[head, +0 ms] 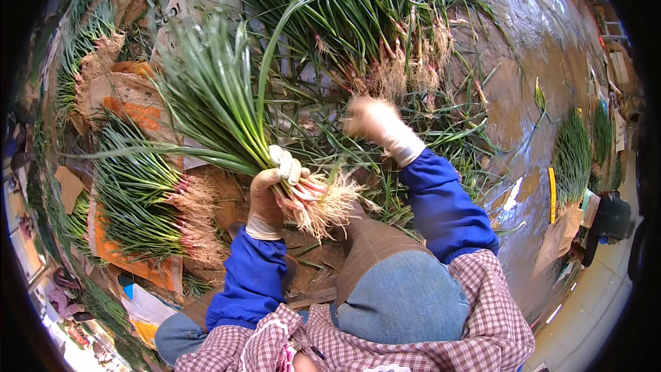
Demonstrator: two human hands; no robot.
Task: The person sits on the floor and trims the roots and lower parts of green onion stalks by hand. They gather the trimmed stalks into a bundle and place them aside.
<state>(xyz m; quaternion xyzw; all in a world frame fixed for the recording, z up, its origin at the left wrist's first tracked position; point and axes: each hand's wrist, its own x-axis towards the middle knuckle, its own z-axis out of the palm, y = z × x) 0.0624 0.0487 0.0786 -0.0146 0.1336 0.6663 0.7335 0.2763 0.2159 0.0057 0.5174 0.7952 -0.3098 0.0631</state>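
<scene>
My left hand (276, 181), in a thin pale glove, is closed around a bunch of green onions (232, 113), just above their reddish bulbs and stringy roots. Its leaves fan out to the upper left and are partly blurred. My right hand (373, 120), gloved too and blurred by motion, is just below the roots of a large heap of green onions (341, 15); whether it holds anything I cannot tell. Loose green leaves (330, 139) lie scattered beneath both hands. At the left, bunches of green onions (150, 191) lie with their roots turned to the right.
Under the left bunches lies an orange-and-brown sack (129, 258). More green onions lie at the far upper left (88, 57) and at the right (572, 160). Wet, shiny ground (537, 62) stretches along the right. A pale sack (191, 0) with printing lies at the top.
</scene>
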